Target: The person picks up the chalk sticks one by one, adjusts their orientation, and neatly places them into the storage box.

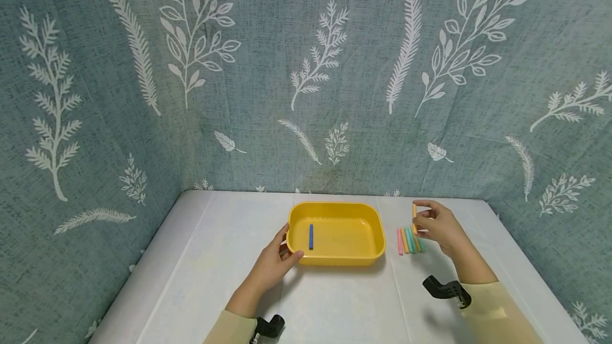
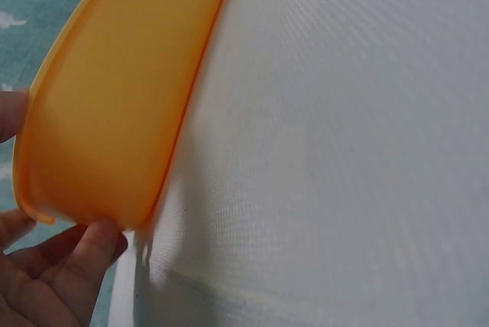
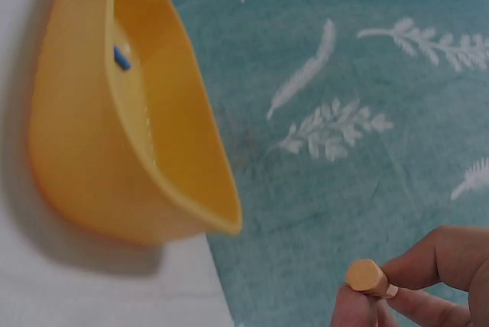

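In the head view, a yellow plastic tray (image 1: pixel 334 260) sits on the table with one blue chalk stick (image 1: pixel 311 237) lying inside, left of its middle. My left hand (image 1: pixel 277 259) grips the tray's front-left corner, thumb at the front rim and fingers along the left side. Between thumb and fingers, my right hand (image 1: pixel 440 225) pinches an orange chalk stick (image 1: pixel 414 216), held upright above a row of chalk. Its blunt end (image 3: pixel 365 276) faces the right wrist camera. That row holds several sticks, among them a pink chalk stick (image 1: pixel 400 241) at its left end.
A white cloth covers the table (image 1: pixel 344 307). Behind it and at both sides hangs a blue-green curtain (image 1: pixel 268 121) printed with white leaves. The chalk row lies just right of the tray. Each wrist wears a black camera mount (image 1: pixel 447 290).
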A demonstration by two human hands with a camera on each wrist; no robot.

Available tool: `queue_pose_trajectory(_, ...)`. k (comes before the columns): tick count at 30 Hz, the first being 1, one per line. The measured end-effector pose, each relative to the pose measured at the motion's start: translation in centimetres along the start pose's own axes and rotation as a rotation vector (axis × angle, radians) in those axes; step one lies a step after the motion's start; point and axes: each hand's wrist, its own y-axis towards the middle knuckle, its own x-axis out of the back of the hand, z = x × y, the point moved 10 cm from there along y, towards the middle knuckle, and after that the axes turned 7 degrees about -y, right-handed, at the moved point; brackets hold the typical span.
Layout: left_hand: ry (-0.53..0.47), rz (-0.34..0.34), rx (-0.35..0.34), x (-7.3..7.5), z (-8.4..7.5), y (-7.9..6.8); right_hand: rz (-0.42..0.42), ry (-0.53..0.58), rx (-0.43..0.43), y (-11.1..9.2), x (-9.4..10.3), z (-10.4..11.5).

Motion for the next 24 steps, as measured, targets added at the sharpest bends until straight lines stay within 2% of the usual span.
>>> queue_pose_trajectory(12, 0.003, 0.003, 0.018, 0.0, 0.2, 0.0, 0.077, 0.103, 0.030, 0.1, -3.5, 3.6)
queue_pose_trajectory(24, -0.007, 0.009, 0.000, 0.0, 0.0, 0.1, 0.154, 0.219, 0.014, 0.9, -7.9, 5.4)
